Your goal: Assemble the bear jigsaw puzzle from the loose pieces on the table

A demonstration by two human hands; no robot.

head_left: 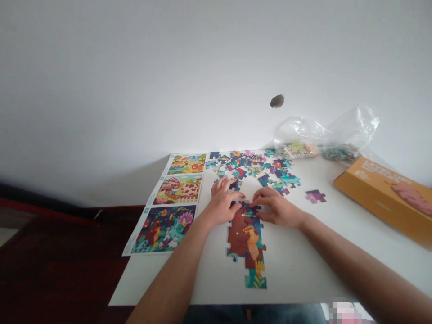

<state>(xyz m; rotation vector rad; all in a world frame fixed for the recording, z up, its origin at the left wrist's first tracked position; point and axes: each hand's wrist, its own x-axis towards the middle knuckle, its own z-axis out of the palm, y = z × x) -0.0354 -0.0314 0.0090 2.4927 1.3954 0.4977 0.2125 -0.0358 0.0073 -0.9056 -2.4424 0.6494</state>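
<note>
A partly joined jigsaw puzzle (245,243) lies on the white table, showing a brown tree trunk and an orange animal. My left hand (221,202) rests at its upper left edge, fingers bent over the dark top pieces. On the other side, my right hand (275,207) has its thumb and fingers closed around a dark puzzle piece (255,209) at the upper right corner. Part of that piece is covered by the fingers. Just beyond the left fingers sits another dark piece (237,185). Whether the left fingers grip anything is hard to see.
Loose puzzle pieces (248,164) are scattered at the back, and one purple piece (316,196) lies apart on the right. A picture sheet (151,207) is at the left. Clear bags (300,137) of pieces and an orange box (388,193) stand right. A wall (202,76) rises behind.
</note>
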